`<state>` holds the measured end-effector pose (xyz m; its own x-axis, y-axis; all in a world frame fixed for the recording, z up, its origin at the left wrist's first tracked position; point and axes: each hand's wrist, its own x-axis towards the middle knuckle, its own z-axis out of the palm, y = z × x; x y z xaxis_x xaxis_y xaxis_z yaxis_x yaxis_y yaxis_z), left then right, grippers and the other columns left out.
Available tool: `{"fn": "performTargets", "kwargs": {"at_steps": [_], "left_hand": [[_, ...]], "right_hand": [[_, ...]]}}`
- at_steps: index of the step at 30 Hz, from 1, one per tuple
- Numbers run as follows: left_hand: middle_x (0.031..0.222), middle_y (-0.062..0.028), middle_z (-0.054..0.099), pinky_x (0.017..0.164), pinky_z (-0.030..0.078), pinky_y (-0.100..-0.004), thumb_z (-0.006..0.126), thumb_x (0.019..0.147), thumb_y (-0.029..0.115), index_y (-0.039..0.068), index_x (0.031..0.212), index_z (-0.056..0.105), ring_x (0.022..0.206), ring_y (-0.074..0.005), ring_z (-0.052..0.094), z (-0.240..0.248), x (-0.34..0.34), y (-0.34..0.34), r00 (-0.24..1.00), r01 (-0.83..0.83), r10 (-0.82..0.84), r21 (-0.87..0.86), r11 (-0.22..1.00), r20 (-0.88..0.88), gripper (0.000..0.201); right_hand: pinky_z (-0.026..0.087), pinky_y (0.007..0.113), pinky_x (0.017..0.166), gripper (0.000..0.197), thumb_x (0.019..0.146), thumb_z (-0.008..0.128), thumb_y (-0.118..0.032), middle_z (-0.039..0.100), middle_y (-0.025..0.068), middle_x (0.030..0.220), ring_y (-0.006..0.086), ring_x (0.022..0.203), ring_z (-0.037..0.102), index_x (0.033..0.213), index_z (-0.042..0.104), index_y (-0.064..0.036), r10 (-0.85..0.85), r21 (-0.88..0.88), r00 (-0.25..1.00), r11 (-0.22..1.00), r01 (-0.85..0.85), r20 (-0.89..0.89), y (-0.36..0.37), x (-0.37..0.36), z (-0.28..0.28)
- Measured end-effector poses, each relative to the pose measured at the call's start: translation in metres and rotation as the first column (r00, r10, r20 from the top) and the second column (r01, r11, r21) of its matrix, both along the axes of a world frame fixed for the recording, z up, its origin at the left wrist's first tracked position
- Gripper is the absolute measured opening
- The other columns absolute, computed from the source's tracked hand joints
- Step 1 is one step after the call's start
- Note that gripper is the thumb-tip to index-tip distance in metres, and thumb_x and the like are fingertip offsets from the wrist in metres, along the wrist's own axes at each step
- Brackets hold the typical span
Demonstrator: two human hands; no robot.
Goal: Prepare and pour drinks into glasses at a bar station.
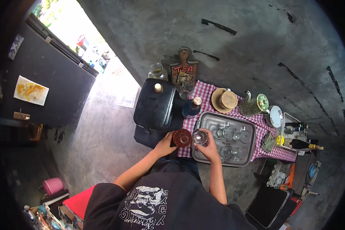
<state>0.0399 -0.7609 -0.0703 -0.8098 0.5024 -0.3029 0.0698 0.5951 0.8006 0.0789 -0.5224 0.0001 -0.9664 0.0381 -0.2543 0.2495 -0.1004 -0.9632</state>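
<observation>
My left hand (165, 145) is wrapped round a dark red, see-through bottle (183, 138) seen from above, its round mouth facing up. My right hand (209, 148) grips a clear drinking glass (199, 137) just beside the bottle, over the near left corner of a grey tray (252, 130). Whether bottle and glass touch, I cannot tell. Several clear glass mugs (229, 132) are in the tray. A dark blue bottle (191, 110) with a cork stopper stands beyond the red one.
A black case (153, 105) lies left of a checked cloth (204, 90). Behind are a glass jug (157, 72) and a wooden board (184, 69). Farther right stand a wooden cup (229, 99), a green-lidded teapot (253, 106), white plates (274, 116) and a dark bottle (301, 144).
</observation>
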Motion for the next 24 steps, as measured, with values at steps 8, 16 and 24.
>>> {"fn": "performTargets", "kwargs": {"at_steps": [8, 16, 24], "left_hand": [[0.116, -0.0191, 0.060, 0.089, 0.050, -0.0399, 0.070, 0.081, 0.018, -0.002, 0.124, 0.052, 0.102, -0.0329, 0.063, 0.013, 0.023, -0.006, 0.990, -0.141, 0.141, -0.051, 0.989, 0.006, 0.050], [0.101, -0.0197, 0.067, 0.081, 0.053, -0.0408, 0.071, 0.082, 0.023, -0.002, 0.115, 0.056, 0.093, -0.0341, 0.066, 0.020, 0.064, 0.025, 0.980, -0.123, 0.148, -0.182, 0.976, 0.135, 0.044], [0.097, -0.0150, 0.067, 0.078, 0.052, -0.0354, 0.068, 0.088, 0.020, -0.003, 0.122, 0.054, 0.089, -0.0244, 0.067, 0.042, 0.086, 0.086, 0.971, -0.038, 0.055, -0.076, 0.996, 0.233, 0.043]], "right_hand": [[0.040, 0.032, 0.106, 0.068, 0.073, 0.076, 0.004, 0.053, 0.0065, 0.128, 0.0179, 0.121, 0.051, 0.133, 0.046, -0.0061, 0.122, 0.052, 0.990, 0.992, -0.118, -0.075, 0.038, 0.013, 0.016], [0.042, 0.033, 0.100, 0.062, 0.073, 0.080, -0.008, 0.058, 0.0086, 0.121, 0.0207, 0.116, 0.055, 0.128, 0.051, -0.0053, 0.125, 0.187, 0.987, 0.977, -0.104, -0.101, 0.097, 0.039, -0.004], [0.042, 0.034, 0.098, 0.061, 0.066, 0.081, -0.012, 0.056, 0.0102, 0.116, 0.0261, 0.113, 0.055, 0.122, 0.056, -0.0046, 0.153, 0.387, 0.955, 0.921, -0.045, -0.254, 0.140, 0.057, 0.001]]}}
